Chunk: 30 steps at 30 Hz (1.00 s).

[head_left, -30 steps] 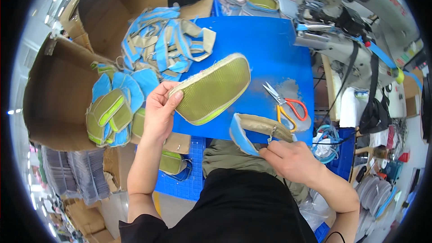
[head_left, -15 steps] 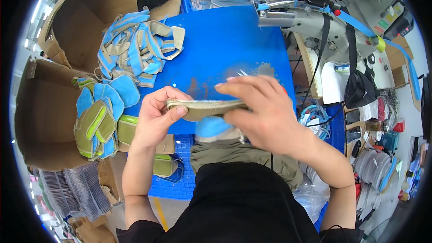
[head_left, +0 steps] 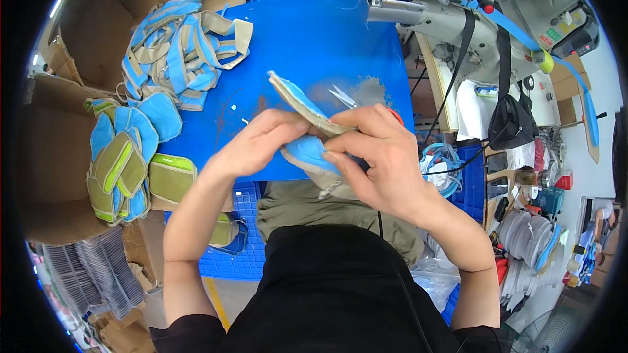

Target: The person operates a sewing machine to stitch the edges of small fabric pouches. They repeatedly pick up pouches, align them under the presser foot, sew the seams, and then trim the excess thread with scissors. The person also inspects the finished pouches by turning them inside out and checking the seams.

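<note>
Above the blue table point(head_left: 307, 39), both hands work on a sewn fabric piece point(head_left: 304, 101) with a blue lining and a beige edge. One part of it points up and away; another blue part point(head_left: 307, 151) with a pale beige border hangs below. My left hand point(head_left: 261, 140) has its fingers bent and closed on the piece's left side. On the right, my right hand point(head_left: 376, 150) pinches it between thumb and fingers. Beyond that hand lie scissors point(head_left: 342, 97), blades showing, with a bit of red handle at the knuckles.
A heap of blue-and-beige fabric strips point(head_left: 186, 52) lies at the table's far left. Left of it, green, beige and blue fabric pads point(head_left: 127, 157) spill from a cardboard box point(head_left: 55, 157). A sewing machine point(head_left: 445, 23) reaches in from the far right.
The piece, earlier held level, is now tilted up and folded open, showing its blue lining. My right hand has come down onto it; my left has shifted toward the middle. The view has shifted slightly.
</note>
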Each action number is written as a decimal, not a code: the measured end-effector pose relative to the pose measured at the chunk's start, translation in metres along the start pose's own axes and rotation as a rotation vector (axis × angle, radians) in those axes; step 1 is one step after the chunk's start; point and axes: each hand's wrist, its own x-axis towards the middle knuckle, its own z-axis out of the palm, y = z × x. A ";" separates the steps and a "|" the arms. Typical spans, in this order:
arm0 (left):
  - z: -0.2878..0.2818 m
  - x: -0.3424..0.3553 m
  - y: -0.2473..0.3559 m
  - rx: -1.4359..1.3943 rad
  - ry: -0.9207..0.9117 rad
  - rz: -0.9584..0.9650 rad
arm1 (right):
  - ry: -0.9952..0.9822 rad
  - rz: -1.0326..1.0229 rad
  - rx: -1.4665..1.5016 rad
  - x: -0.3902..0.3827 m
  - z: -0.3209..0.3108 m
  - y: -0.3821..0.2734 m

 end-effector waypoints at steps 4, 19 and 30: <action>-0.008 0.010 -0.007 -0.098 -0.148 -0.097 | -0.001 0.056 0.024 -0.010 -0.002 0.006; 0.009 -0.004 0.059 0.827 0.234 0.390 | -0.023 0.174 0.095 -0.021 -0.004 0.006; 0.019 -0.023 0.050 0.542 0.183 0.129 | 0.066 0.157 0.241 -0.035 -0.001 0.002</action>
